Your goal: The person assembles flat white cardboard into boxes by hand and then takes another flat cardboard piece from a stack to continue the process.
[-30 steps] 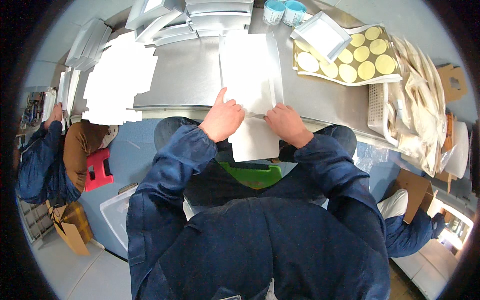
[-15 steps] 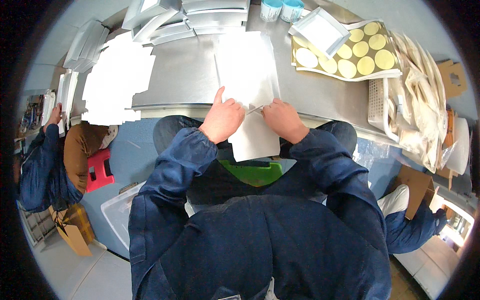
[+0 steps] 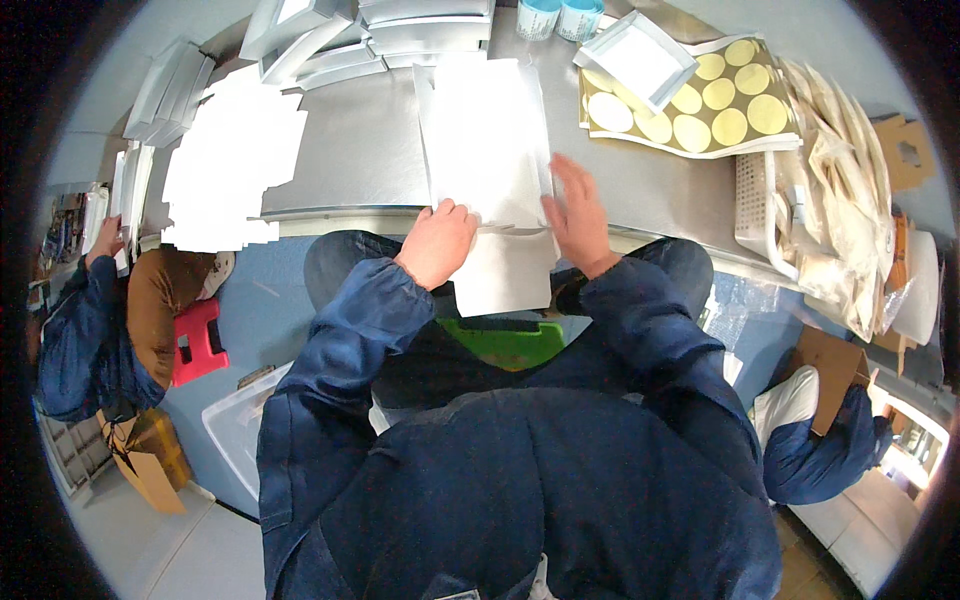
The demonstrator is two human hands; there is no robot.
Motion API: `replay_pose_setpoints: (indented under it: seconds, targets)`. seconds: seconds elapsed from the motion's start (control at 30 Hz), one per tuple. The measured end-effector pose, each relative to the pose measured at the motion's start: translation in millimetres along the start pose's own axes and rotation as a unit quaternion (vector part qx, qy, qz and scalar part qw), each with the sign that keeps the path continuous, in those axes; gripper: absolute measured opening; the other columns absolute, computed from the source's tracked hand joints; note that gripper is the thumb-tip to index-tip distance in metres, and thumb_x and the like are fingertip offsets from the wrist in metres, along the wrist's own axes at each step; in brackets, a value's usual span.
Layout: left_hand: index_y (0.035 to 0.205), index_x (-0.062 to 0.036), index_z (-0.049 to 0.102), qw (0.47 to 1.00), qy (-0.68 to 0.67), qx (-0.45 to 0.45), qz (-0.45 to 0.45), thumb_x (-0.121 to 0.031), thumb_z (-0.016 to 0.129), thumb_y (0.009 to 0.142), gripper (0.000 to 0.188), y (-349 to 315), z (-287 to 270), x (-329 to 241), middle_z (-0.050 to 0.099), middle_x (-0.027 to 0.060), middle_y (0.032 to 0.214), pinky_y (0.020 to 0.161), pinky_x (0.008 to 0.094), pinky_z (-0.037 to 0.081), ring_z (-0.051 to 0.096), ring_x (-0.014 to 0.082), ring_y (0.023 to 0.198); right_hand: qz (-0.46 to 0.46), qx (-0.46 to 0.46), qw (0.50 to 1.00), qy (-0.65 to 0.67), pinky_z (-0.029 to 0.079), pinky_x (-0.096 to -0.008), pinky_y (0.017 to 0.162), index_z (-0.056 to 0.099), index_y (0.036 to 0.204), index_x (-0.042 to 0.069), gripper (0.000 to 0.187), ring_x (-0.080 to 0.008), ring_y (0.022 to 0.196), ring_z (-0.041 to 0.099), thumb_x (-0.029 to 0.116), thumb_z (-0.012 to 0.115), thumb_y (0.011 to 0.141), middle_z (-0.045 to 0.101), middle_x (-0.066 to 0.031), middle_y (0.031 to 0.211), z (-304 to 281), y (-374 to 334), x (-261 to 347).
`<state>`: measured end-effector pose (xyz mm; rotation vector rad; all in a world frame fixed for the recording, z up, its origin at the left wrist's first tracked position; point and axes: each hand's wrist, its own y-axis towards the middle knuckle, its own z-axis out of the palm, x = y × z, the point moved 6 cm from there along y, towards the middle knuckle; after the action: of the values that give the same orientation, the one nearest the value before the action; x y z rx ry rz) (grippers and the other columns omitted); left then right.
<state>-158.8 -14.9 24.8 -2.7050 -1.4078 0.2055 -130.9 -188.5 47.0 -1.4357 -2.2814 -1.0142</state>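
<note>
A white cardboard box blank lies in front of me, its far part on the metal table and its near flap hanging past the table edge above my lap. The long side edges look partly folded up, and glare washes out the middle. My left hand is closed on the blank's left side at the crease by the near flap. At the right side, my right hand is open, fingers pointing away from me and slightly apart, with the thumb beside the blank's edge.
Flat white blanks are stacked at left, with grey-white boxes behind. At right are gold round stickers under an open box, two blue-labelled rolls and a plastic basket. Other people sit at both sides.
My right hand has let go of the crease, opened and moved outward and away along the right edge. My left hand's raised finger has curled down. The left side flap stands out more.
</note>
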Motion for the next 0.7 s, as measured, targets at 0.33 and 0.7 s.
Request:
replay_pose_setpoints:
  seconds: [0.33, 0.7]
  targets:
    - [0.105, -0.0050, 0.051, 0.994, -0.095, -0.006, 0.058, -0.017, 0.047, 0.087, 0.022, -5, -12, 1, 0.052, 0.0091, 0.098, 0.087, 0.0490, 0.041, 0.049, 0.0254, 0.102, 0.255, 0.148, 0.951, -0.090, 0.049, -0.0487, 0.075, 0.050, 0.093, -0.001, 0.021, -0.0425, 0.083, 0.061, 0.019, 0.045, 0.089, 0.060, -0.0233, 0.091, 47, 30, -62]
    - [0.134, 0.0026, 0.029, 0.819, -0.425, -0.353, -0.152, -0.008, 0.043, 0.089, 0.049, 16, 5, 43, 0.024, 0.0233, 0.141, 0.111, 0.0418, 0.017, 0.023, 0.0362, 0.132, 0.204, 0.086, 0.971, -0.088, 0.048, -0.0456, 0.077, 0.052, 0.099, 0.000, 0.028, -0.0395, 0.088, 0.059, 0.026, 0.046, 0.090, 0.059, -0.0261, 0.093, 49, 50, -52]
